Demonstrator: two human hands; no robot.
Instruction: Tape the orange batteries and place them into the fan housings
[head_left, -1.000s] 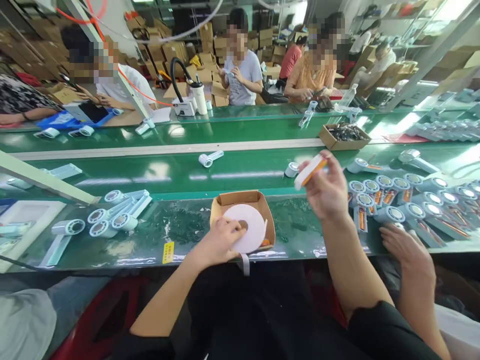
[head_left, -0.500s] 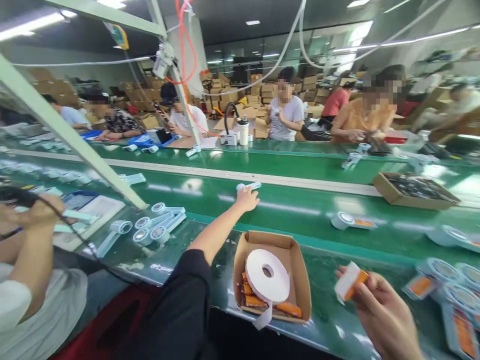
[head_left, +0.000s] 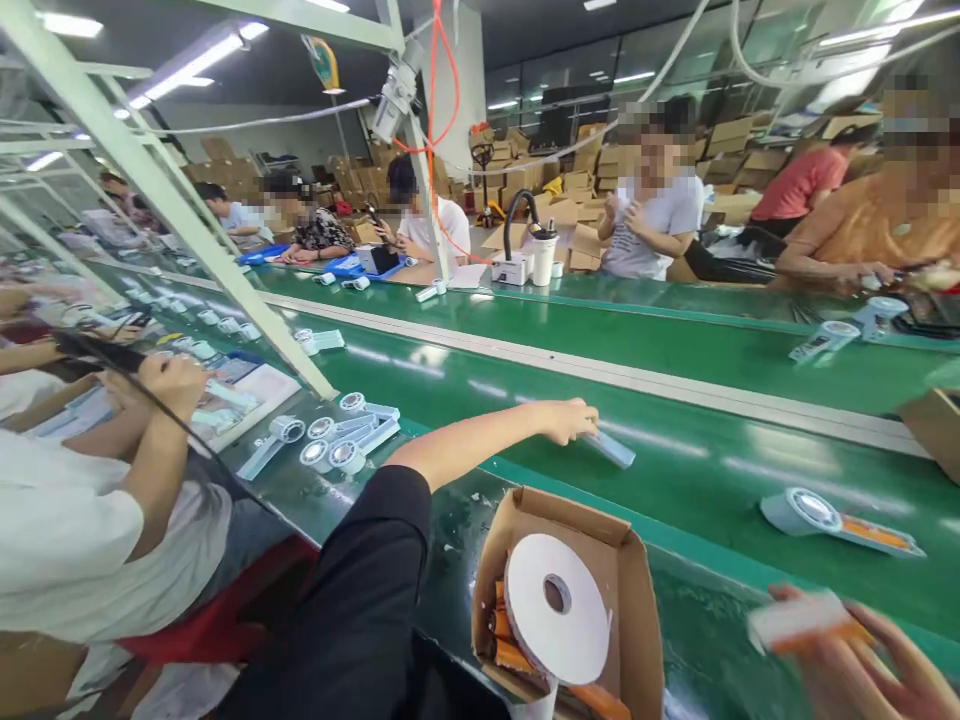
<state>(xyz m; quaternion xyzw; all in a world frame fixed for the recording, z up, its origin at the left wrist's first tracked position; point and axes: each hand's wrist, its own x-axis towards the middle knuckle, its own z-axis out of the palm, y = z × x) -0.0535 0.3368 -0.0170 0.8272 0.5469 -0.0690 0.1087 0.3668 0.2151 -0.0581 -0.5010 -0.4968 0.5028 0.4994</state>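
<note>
My left hand [head_left: 568, 420] reaches out over the green belt, its fingers closed around the head end of a light-blue handheld fan shell [head_left: 613, 449]. The shell's handle sticks out to the right; its round head is hidden by the hand. Low on the right, my right hand [head_left: 870, 655], blurred by motion, pinches an orange battery with a white strip [head_left: 802, 620] on it. Between my arms stands an open cardboard box [head_left: 649, 600] with a white tape roll [head_left: 559, 610] lying on several orange batteries [head_left: 510, 655].
Another fan shell with an orange insert [head_left: 840, 522] lies on the conveyor belt [head_left: 697, 480] to the right. Several fan shells [head_left: 345, 440] are grouped left of my arm. A slanted metal post [head_left: 225, 260] rises there, beside a co-worker's arm [head_left: 161, 450]. Other people sit across the belt.
My left hand has moved right and nearer over the belt, drawing the fan shell along and turning it. My view has swung left. The right hand still holds the orange battery.
</note>
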